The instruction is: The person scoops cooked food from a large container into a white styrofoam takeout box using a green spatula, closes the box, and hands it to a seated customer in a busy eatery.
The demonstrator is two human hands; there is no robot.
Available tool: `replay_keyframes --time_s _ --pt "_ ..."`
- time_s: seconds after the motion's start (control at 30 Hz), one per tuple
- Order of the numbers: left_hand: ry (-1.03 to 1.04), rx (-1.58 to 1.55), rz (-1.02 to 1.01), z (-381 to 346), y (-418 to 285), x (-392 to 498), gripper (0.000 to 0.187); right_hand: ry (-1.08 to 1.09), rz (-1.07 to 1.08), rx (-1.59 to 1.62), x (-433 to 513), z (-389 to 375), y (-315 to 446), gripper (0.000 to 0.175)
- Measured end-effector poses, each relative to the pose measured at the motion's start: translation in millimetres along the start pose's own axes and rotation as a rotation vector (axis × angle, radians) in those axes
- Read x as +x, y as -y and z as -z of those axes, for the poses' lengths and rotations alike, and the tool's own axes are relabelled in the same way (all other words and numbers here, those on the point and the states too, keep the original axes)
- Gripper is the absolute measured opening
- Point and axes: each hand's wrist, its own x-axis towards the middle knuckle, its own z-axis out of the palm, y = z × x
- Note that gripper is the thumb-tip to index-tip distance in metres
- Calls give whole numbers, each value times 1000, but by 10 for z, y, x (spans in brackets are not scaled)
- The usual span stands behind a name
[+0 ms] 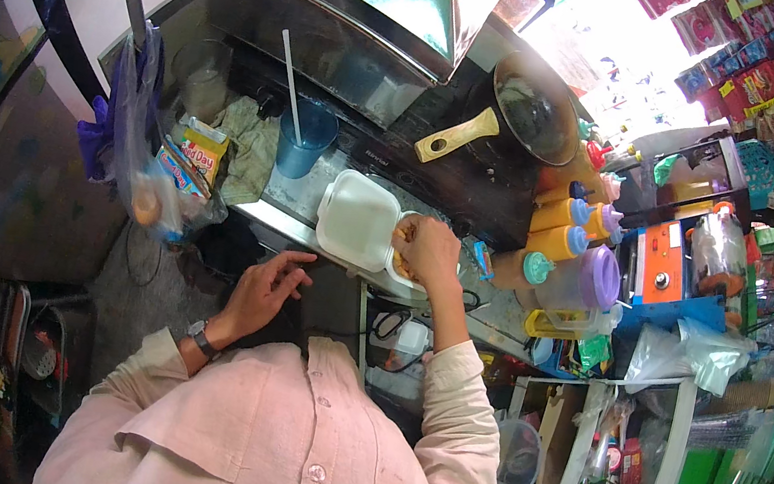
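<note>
A white foam takeaway box (358, 220) lies with its lid folded back on the metal counter edge. My right hand (425, 250) reaches into its food-filled half, fingers bent down on golden-brown food pieces (400, 265); whether it grips any of them is hidden. My left hand (269, 293), with a watch at the wrist, hovers in front of the counter with fingers apart and nothing in it. Behind the box stands a blue translucent cup (306, 142) with a pale stick or straw leaning in it. A crumpled cloth (243, 151) lies left of the cup.
A gas stove (399, 168) carries a metal box with a sloped lid (315, 25) and a frying pan (536, 106), its handle pointing towards me. Several sauce squeeze bottles (560, 242) and a purple-lidded jug (598, 277) stand right. A plastic bag (136, 149) hangs left beside snack packets (199, 155).
</note>
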Motion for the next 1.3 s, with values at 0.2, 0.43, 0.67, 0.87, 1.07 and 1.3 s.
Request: replay_keyframes --time_s 0.2,0.43,0.67,0.87,1.07,1.3 --pt "44 -30 7 -26 1 57 29 22 -14 -20 0 -7 10 21" --pt "71 -5 6 -29 25 104 28 -58 -54 20 -64 -68 -63 21" --pt "66 -23 106 -62 158 159 28 -41 -266 431 -131 164 -81 30" --pt "150 -44 192 -67 321 249 28 -107 -60 1254 -765 1537 521 20" --pt "291 -119 206 -180 517 455 41 -90 487 1469 -1669 2702 1222 22" --pt "296 52 -3 -212 465 475 38 180 1032 1317 -1924 2831 1370 11"
